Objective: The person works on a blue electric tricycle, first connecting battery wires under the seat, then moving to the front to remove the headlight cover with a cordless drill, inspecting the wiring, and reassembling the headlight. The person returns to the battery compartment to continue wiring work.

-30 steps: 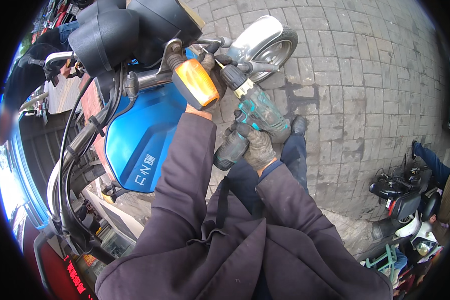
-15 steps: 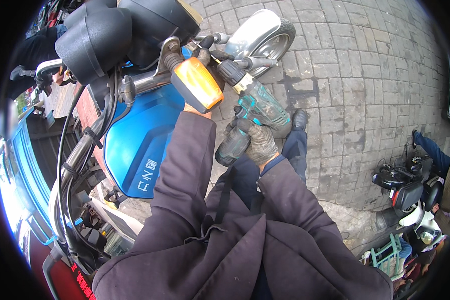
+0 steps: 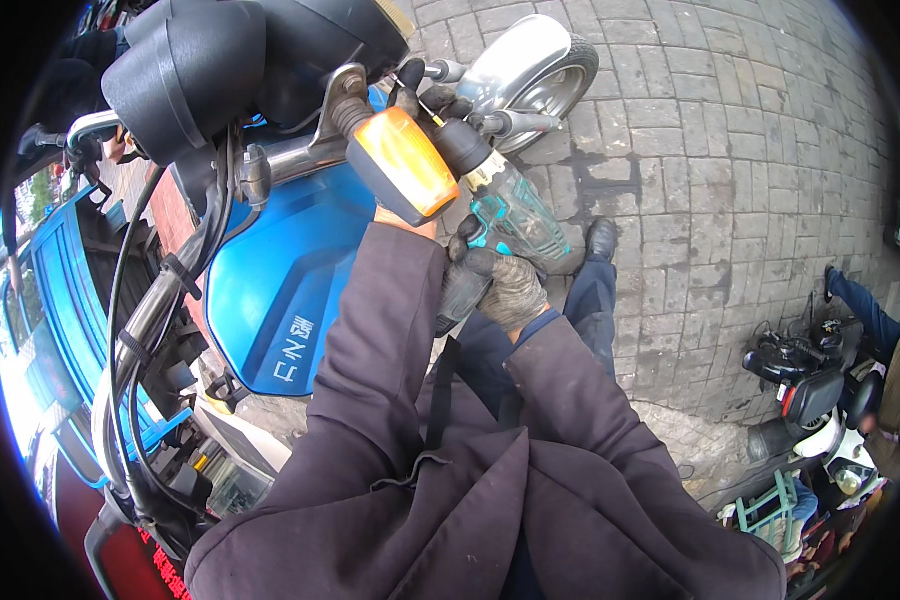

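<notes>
Outdoor street (image 3: 670,330), grey brick paving (image 3: 750,180), parked scooters (image 3: 812,397) (far right)

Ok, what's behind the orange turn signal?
The left hand: gloved fingers show beyond the turn signal, bare wrist below it; most of the hand between is covered.

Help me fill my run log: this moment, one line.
right hand: gripping drill | left hand: near drill's front end, partly hidden by orange light
</notes>
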A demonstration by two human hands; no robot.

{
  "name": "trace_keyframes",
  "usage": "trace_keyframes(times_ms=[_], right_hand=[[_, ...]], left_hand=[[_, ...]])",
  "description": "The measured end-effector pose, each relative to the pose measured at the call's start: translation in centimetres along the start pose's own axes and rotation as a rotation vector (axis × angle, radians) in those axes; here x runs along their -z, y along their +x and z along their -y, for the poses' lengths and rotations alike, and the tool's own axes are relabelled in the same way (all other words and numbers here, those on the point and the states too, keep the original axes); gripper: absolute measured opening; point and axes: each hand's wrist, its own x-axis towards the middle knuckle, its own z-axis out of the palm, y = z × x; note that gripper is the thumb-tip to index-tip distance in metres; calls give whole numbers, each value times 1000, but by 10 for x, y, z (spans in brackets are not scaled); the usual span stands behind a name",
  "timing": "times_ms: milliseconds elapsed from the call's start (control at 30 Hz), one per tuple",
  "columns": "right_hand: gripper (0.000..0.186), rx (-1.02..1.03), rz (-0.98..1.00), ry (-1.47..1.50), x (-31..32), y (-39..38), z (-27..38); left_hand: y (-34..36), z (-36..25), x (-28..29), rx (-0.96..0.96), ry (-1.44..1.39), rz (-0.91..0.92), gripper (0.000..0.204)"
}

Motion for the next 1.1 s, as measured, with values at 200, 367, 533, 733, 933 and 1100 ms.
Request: trace_keyframes(times_ms=[200, 367, 533, 733, 933, 1100], right_hand=[[34, -24, -4, -10, 4, -4, -5], [35, -49, 38, 21, 3, -6, -3], [43, -62, 0, 25, 0, -11, 2], [54, -55, -41, -11, -1, -27, 26], [50, -101, -198, -250, 15, -69, 101], [46, 43, -533, -718, 17, -62, 189]], left_hand=[[0, -5, -9, -5, 98, -65, 29], [5, -7, -7, -15, 3, 10, 26], [9, -8, -5, 21, -53, 80, 28], [8, -5, -5, 72, -119, 33, 28], [-7, 36, 1, 92, 126, -195, 18], [-16, 72, -38, 77, 207, -337, 14]])
